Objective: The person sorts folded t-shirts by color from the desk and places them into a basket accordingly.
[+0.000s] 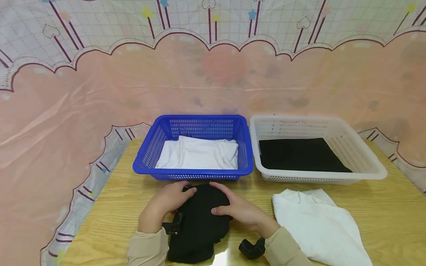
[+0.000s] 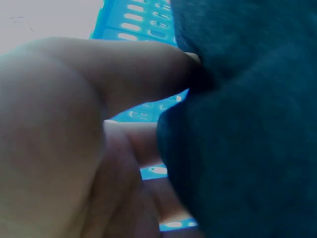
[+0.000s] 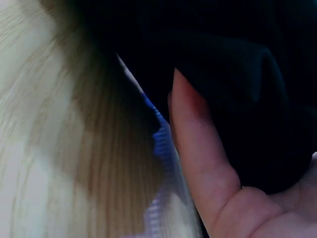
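Observation:
A bunched black cloth (image 1: 201, 221) hangs between my two hands in front of the blue basket. My left hand (image 1: 169, 199) grips its upper left edge; in the left wrist view the thumb (image 2: 133, 69) is on the near side of the cloth (image 2: 257, 139), with the other fingers going behind it. My right hand (image 1: 244, 210) holds the upper right side. The right wrist view shows that thumb (image 3: 200, 144) pressed along a fold of the cloth (image 3: 237, 79), the fingers behind mostly hidden.
The blue basket (image 1: 193, 171) holds folded white cloth (image 1: 206, 153). Right beside it, a white basket (image 1: 319, 176) contains a flat black cloth (image 1: 299, 155). Another white cloth (image 1: 319, 225) lies loosely on the wooden table (image 1: 106, 221) at the right. A patterned curtain (image 1: 199, 81) hangs behind.

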The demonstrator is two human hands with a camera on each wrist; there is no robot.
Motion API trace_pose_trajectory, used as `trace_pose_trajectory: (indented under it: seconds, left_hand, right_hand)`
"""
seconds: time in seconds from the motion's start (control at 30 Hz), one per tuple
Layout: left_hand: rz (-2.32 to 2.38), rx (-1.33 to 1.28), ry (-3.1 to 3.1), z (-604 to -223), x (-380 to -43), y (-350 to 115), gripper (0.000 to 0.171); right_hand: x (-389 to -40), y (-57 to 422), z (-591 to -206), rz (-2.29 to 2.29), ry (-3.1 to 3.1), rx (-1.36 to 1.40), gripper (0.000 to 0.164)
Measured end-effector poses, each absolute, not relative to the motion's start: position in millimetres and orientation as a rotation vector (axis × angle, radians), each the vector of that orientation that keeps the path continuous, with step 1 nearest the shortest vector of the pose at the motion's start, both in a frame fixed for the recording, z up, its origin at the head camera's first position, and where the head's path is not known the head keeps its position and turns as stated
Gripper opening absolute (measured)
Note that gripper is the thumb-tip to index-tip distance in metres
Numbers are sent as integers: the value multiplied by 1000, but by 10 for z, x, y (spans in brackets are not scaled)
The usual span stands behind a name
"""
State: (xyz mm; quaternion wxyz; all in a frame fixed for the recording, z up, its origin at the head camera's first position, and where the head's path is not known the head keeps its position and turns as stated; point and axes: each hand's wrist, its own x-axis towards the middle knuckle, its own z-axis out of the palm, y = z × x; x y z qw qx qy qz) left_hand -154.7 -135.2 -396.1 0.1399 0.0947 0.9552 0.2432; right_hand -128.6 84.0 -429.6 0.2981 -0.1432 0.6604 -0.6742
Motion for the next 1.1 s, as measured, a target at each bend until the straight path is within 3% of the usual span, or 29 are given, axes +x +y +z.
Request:
trace_pose_trajectory:
  seconds: [0.27, 0.77, 1.1]
  left_hand:
    - [825, 314, 2796, -3906, -1550, -1334, 33]
    - [1043, 155, 2605, -3798, -1517, -1247, 40]
    - [1158, 219, 2494, -3747, -1507, -1248, 42]
  right_hand:
    - [-1319, 911, -4217, -1900, 1642, -326, 62]
    - [-1349, 1088, -4019, -1988, 1522, -354, 53]
    - [-1370, 1180, -3973, -2030, 1484, -390, 51]
